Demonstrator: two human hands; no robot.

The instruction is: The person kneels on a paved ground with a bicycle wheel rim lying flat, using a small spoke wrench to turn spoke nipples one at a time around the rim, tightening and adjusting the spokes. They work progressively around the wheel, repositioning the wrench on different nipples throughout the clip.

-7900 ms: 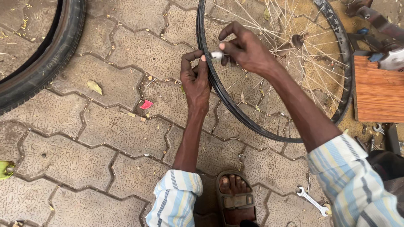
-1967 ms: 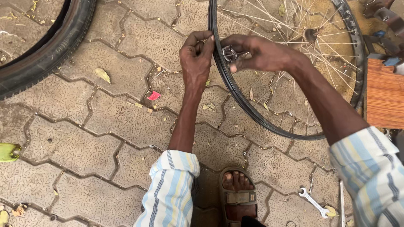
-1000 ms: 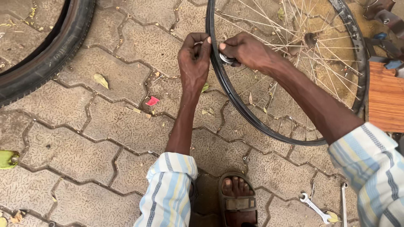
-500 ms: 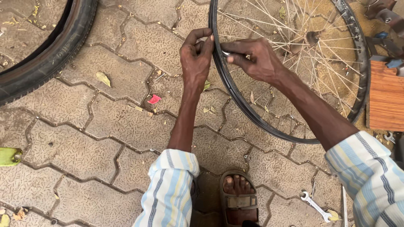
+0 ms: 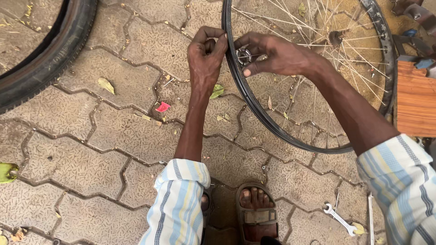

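A black bicycle wheel rim (image 5: 272,129) with thin metal spokes stands on the paving in front of me. My left hand (image 5: 206,54) pinches the outer side of the rim near its top left. My right hand (image 5: 272,54) reaches in from the spoke side and grips a small round metal tool (image 5: 244,55) against the inside of the rim, right opposite the left fingers. Both sleeves are striped blue, white and yellow.
A black rubber tyre (image 5: 50,63) lies at the upper left. A small spanner (image 5: 338,218) lies on the paving at the lower right, beside my sandalled foot (image 5: 256,213). A wooden board (image 5: 415,100) sits at the right edge. Leaves and a red scrap (image 5: 162,107) dot the paving.
Both hands have stayed at the same spot on the rim, with the right fingers shifting and turning the small metal tool against it. The rim has barely moved.
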